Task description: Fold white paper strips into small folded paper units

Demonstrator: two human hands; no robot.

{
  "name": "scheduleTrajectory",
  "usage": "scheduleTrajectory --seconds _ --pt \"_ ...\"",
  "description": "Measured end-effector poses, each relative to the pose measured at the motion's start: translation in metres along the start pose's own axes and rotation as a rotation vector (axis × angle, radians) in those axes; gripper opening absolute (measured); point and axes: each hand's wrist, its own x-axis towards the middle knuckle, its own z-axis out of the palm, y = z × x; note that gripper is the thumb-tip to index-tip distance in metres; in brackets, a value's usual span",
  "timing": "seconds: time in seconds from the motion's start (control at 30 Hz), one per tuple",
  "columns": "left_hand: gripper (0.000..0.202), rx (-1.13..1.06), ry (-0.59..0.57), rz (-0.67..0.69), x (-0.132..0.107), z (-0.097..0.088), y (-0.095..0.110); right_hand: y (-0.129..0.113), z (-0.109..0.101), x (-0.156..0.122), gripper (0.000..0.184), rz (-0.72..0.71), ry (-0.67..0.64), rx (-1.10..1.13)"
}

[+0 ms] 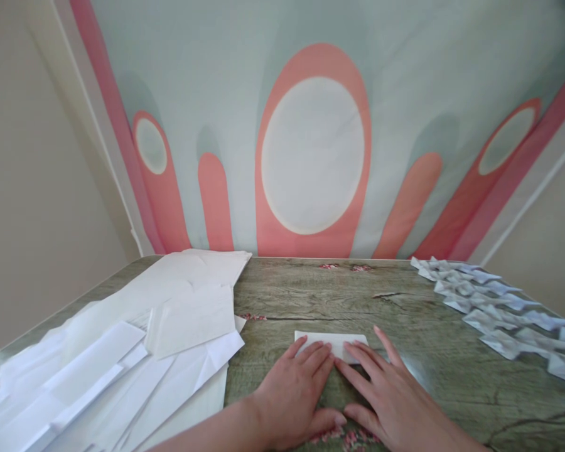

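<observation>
A small folded strip of white paper lies flat on the table in front of me. My left hand rests with its fingertips on the left part of the strip, palm down and fingers stretched out. My right hand lies over the right part, its fingers spread and pressing on the paper. The strip's lower edge is partly hidden under the fingers of both hands. Neither hand grips anything.
Loose white sheets and folded strips are heaped along the table's left side. Rows of folded white paper pieces stand on the right. The wood-patterned table ends at a patterned pink and grey-green backdrop.
</observation>
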Motion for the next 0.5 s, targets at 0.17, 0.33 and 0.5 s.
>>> scheduleTrajectory --seconds 0.17,0.33,0.5 --pt "0.067 -0.020 -0.006 -0.020 0.000 0.003 -0.002 -0.002 0.004 -0.003 0.057 -0.024 -0.033 -0.043" --pt "0.070 -0.038 -0.032 -0.023 0.000 0.001 -0.002 -0.003 0.009 -0.006 0.059 -0.005 -0.049 -0.065" --pt "0.072 -0.010 -0.042 -0.008 0.001 0.000 -0.001 -0.005 0.013 -0.007 0.057 -0.001 -0.070 -0.094"
